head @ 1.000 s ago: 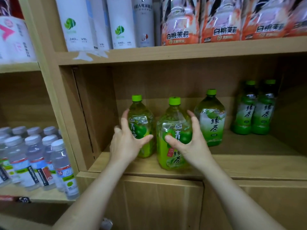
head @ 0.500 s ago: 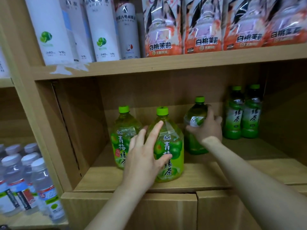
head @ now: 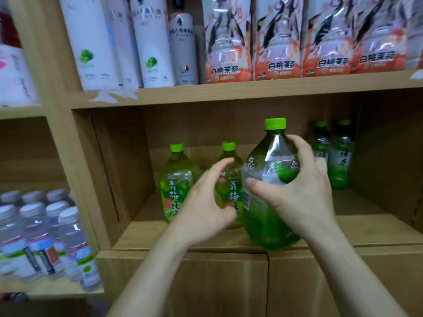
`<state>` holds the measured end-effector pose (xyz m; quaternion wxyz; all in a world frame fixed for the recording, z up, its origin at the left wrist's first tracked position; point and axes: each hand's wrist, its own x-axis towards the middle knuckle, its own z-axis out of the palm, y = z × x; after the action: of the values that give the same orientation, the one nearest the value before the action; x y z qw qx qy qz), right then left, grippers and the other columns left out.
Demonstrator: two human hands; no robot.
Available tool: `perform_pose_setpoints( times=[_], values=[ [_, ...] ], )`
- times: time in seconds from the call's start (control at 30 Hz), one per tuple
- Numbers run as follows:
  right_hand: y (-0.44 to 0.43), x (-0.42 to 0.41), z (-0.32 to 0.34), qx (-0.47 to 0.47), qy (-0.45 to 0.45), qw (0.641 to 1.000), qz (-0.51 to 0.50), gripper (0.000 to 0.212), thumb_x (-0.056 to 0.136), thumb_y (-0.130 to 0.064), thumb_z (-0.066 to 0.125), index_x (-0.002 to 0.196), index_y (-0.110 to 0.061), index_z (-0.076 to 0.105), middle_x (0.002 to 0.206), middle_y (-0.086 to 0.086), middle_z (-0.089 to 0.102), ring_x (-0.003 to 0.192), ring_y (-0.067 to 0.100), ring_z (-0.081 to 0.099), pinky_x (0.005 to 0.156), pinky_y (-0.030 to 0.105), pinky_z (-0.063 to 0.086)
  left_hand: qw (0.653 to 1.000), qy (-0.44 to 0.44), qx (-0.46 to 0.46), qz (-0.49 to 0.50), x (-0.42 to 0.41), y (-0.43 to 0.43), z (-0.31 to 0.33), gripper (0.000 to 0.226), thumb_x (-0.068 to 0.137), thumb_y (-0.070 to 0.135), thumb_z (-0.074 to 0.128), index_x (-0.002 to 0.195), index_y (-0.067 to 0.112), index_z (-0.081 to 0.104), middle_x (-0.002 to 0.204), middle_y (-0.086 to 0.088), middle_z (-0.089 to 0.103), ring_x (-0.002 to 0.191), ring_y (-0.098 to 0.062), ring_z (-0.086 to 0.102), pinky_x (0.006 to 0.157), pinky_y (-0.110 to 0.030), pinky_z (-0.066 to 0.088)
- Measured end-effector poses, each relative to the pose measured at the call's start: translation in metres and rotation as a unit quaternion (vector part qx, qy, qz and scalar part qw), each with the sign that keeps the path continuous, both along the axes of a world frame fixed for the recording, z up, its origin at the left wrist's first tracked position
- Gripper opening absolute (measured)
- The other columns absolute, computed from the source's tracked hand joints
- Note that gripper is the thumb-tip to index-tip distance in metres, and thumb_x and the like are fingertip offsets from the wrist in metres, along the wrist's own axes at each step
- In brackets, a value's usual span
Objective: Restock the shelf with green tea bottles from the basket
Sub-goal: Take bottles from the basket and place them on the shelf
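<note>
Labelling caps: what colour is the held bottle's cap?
Bright green cap on the green tea bottle; head view.

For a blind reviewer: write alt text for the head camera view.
A person's right hand grips a large green tea bottle at the front edge of a wooden shelf, while the left hand, loosely curled, hovers beside it in front of two lighter tea bottles. Two smaller green bottles stand at the back right.

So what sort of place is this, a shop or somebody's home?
Probably a small shop or its stockroom. The wooden shelves hold many identical drinks in rows: water bottles at left, orange-labelled bottles above. The right hand grips a green tea bottle at the shelf's front edge, as in restocking.
</note>
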<state>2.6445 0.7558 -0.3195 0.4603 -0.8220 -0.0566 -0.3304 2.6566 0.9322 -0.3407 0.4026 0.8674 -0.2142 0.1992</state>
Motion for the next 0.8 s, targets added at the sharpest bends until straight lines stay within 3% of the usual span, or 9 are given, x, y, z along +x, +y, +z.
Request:
perform_pose_setpoints(
  times=[0.07, 0.13, 0.27, 0.37, 0.47, 0.57, 0.63, 0.7, 0.8],
  values=[
    [0.026, -0.011, 0.003, 0.004, 0.006, 0.999, 0.048, 0.093, 0.049, -0.053, 0.076, 0.13, -0.051, 0.031, 0.101, -0.003, 0.04, 0.087, 0.015, 0.047, 0.067, 0.023, 0.035, 0.993, 0.086, -0.027, -0.079, -0.031, 0.007, 0.014, 0.108, 0.07, 0.009, 0.077, 0.142, 0.053, 0.009, 0.132, 0.031, 0.04, 0.117, 0.01, 0.047, 0.094, -0.017, 0.046],
    [0.055, -0.014, 0.002, 0.02, 0.018, 0.995, 0.099, 0.092, 0.049, -0.057, 0.072, 0.13, -0.05, 0.03, 0.101, -0.005, 0.041, 0.089, 0.014, 0.047, 0.065, 0.017, 0.036, 0.995, 0.073, -0.041, -0.049, -0.044, 0.02, 0.02, 0.122, 0.06, 0.013, 0.085, 0.142, 0.053, 0.003, 0.133, 0.025, 0.045, 0.118, 0.007, 0.049, 0.099, -0.021, 0.044],
    [0.118, -0.005, -0.003, 0.011, 0.045, 0.985, 0.165, 0.094, 0.058, -0.061, 0.071, 0.136, -0.047, 0.02, 0.109, -0.001, 0.039, 0.099, 0.019, 0.047, 0.078, 0.032, 0.039, 0.996, 0.002, -0.075, 0.041, -0.046, 0.065, 0.018, 0.118, 0.05, 0.002, 0.085, 0.141, 0.046, 0.022, 0.127, 0.008, 0.058, 0.112, -0.008, 0.06, 0.1, -0.034, 0.047],
    [0.161, 0.005, -0.011, -0.024, 0.052, 0.98, 0.191, 0.101, 0.061, -0.064, 0.069, 0.141, -0.04, 0.013, 0.113, 0.003, 0.038, 0.104, 0.026, 0.051, 0.087, 0.036, 0.046, 0.988, -0.002, -0.146, 0.057, -0.046, 0.096, 0.008, 0.111, 0.055, -0.021, 0.076, 0.141, 0.031, 0.029, 0.124, 0.005, 0.06, 0.108, -0.006, 0.063, 0.091, -0.021, 0.049],
    [0.196, 0.011, -0.026, -0.043, 0.066, 0.976, 0.205, 0.104, 0.065, -0.062, 0.069, 0.145, -0.036, 0.008, 0.122, 0.007, 0.036, 0.111, 0.03, 0.048, 0.09, 0.039, 0.046, 0.973, 0.007, -0.209, 0.092, -0.043, 0.117, -0.008, 0.105, 0.058, -0.035, 0.059, 0.138, 0.028, 0.035, 0.122, 0.002, 0.06, 0.107, -0.006, 0.063, 0.085, -0.018, 0.05],
    [0.215, 0.015, -0.041, -0.057, 0.057, 0.976, 0.202, 0.104, 0.069, -0.062, 0.068, 0.146, -0.032, 0.004, 0.126, 0.008, 0.034, 0.114, 0.029, 0.044, 0.09, 0.036, 0.043, 0.977, -0.011, -0.166, 0.136, -0.038, 0.136, -0.024, 0.095, 0.064, -0.026, 0.059, 0.141, 0.024, 0.034, 0.132, 0.001, 0.053, 0.12, -0.009, 0.055, 0.099, -0.026, 0.045],
    [0.219, 0.02, -0.046, -0.067, 0.048, 0.976, 0.2, 0.103, 0.071, -0.059, 0.068, 0.146, -0.031, 0.003, 0.129, 0.009, 0.031, 0.117, 0.029, 0.041, 0.093, 0.036, 0.04, 0.976, -0.056, -0.101, 0.186, -0.033, 0.143, -0.03, 0.087, 0.067, -0.007, 0.061, 0.144, 0.022, 0.033, 0.14, -0.002, 0.045, 0.128, -0.012, 0.045, 0.107, -0.032, 0.038],
    [0.217, 0.025, -0.047, -0.082, 0.056, 0.974, 0.203, 0.102, 0.075, -0.059, 0.064, 0.147, -0.032, -0.003, 0.134, 0.011, 0.027, 0.122, 0.029, 0.036, 0.094, 0.036, 0.038, 0.951, -0.112, 0.027, 0.286, -0.029, 0.144, -0.031, 0.08, 0.07, 0.007, 0.06, 0.145, 0.018, 0.033, 0.143, -0.003, 0.036, 0.128, -0.017, 0.034, 0.107, -0.032, 0.03],
    [0.204, 0.028, -0.045, -0.152, 0.073, 0.958, 0.23, 0.097, 0.082, -0.057, 0.058, 0.147, -0.038, -0.011, 0.144, 0.008, 0.019, 0.13, 0.029, 0.029, 0.098, 0.038, 0.037, 0.921, -0.086, 0.108, 0.363, -0.027, 0.142, -0.03, 0.084, 0.074, 0.009, 0.067, 0.147, 0.018, 0.026, 0.141, -0.006, 0.031, 0.126, -0.022, 0.025, 0.104, -0.038, 0.032]
  ],
)
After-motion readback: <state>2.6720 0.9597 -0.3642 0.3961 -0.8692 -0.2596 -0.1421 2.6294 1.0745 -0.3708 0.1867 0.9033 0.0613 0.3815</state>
